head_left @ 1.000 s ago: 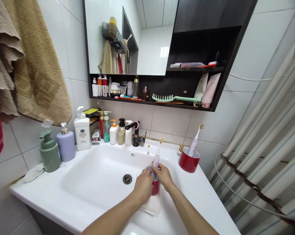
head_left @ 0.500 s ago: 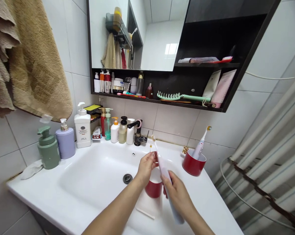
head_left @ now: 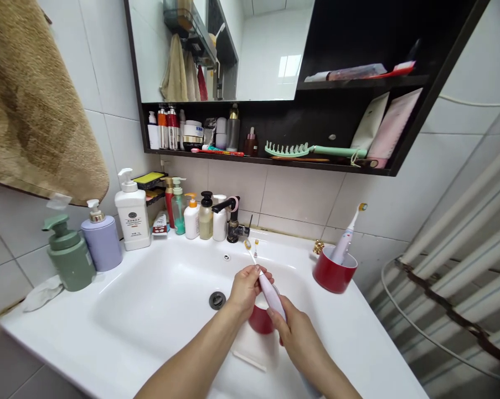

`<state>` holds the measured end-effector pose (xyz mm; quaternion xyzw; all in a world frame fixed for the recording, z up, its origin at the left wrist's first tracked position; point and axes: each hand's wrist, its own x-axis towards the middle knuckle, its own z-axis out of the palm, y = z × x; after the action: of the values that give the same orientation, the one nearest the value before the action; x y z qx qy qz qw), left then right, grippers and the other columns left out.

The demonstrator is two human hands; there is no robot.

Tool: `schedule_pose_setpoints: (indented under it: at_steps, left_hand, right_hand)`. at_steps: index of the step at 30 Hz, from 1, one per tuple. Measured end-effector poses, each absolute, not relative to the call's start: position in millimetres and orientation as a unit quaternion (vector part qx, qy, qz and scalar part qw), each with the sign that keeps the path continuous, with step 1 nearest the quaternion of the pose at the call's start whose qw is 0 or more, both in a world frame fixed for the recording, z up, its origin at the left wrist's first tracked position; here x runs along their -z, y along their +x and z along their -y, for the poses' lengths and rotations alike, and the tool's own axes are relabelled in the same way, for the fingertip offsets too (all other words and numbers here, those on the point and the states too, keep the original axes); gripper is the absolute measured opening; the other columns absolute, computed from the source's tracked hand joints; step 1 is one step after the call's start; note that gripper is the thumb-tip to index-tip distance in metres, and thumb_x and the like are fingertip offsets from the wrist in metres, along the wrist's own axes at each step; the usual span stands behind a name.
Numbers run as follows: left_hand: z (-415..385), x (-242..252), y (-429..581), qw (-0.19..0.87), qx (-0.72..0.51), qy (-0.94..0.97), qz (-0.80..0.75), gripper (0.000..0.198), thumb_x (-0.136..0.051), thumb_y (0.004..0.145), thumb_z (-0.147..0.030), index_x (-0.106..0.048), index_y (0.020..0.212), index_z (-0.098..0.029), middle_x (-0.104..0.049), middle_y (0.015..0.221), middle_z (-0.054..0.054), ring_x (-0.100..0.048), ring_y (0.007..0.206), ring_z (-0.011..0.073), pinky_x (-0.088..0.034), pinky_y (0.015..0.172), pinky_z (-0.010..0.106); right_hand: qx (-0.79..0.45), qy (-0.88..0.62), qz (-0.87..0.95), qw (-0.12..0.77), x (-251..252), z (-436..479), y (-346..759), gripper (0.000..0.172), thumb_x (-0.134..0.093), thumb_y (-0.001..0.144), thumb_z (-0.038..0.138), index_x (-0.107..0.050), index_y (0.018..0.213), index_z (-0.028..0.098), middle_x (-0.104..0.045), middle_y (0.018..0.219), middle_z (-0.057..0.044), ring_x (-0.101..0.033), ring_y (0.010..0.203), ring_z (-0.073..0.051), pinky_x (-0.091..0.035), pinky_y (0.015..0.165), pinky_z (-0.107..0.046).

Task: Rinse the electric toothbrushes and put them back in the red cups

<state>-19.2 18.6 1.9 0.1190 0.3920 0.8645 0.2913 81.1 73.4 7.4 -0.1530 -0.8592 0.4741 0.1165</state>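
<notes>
A pale pink electric toothbrush is held at a slant over the sink, its bristle end pointing up and away toward the faucet. My right hand wraps round the handle. My left hand pinches it near the neck, just below the brush head. Partly hidden beneath both hands, a red cup with a white inside stands in the sink. A thin white stick lies in the basin nearer to me. Behind the held brush, a small loose brush head stands on the ledge by the faucet.
On the right ledge, another red cup holds a second electric toothbrush. A black faucet rises at the back. Several pump bottles line the left and rear edge. The mirror cabinet overhangs the sink, carrying a green hairbrush.
The toothbrush has tipped, with its bristle end now lower and farther left. My left hand's fingers have closed on it near the neck. The view has shifted slightly.
</notes>
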Motion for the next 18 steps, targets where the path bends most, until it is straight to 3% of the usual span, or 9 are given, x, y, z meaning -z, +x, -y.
schedule_pose_setpoints:
  at_steps: [6,10,14,18]
  left_hand:
    - [-16,-6,-19,0.262,-0.880,0.078,-0.389,0.019,-0.054,0.057,-0.029,-0.049,0.058,-0.011,-0.053,0.050,0.001,-0.051,0.049,0.0092,-0.040,0.061,0.025]
    - [-16,-7,-19,0.254,-0.888,0.062,-0.379,0.017,-0.053,0.059,-0.027,-0.049,0.059,-0.011,-0.052,0.050,0.001,-0.051,0.049,0.0087,-0.040,0.059,0.024]
    - [-17,-6,-18,0.256,-0.888,0.044,-0.379,0.015,-0.052,0.060,-0.025,-0.047,0.058,-0.011,-0.052,0.048,0.000,-0.051,0.048,0.0090,-0.039,0.057,0.023]
    - [-20,-5,-19,0.245,-0.891,0.025,-0.382,0.013,-0.049,0.063,-0.023,-0.046,0.058,-0.012,-0.050,0.048,-0.001,-0.050,0.047,0.0084,-0.040,0.057,0.023]
  right_hand:
    - [-0.589,-0.136,0.795,0.047,-8,-63,77,0.028,-0.025,0.073,0.043,-0.036,0.063,0.019,-0.038,0.049,0.005,-0.036,0.037,-0.007,-0.032,0.035,-0.019]
    - [-0.519,-0.151,0.835,0.099,-5,-61,77,0.023,-0.030,0.072,0.041,-0.038,0.065,0.019,-0.038,0.045,0.006,-0.037,0.037,-0.007,-0.032,0.036,-0.019]
    - [-0.559,-0.148,0.814,0.060,-3,-62,75,0.026,-0.025,0.073,0.041,-0.034,0.062,0.020,-0.038,0.048,0.006,-0.038,0.036,-0.007,-0.032,0.034,-0.019]
    - [-0.514,-0.153,0.838,0.098,-3,-62,73,0.022,-0.031,0.072,0.039,-0.036,0.063,0.020,-0.039,0.048,0.006,-0.039,0.037,-0.007,-0.032,0.036,-0.019]
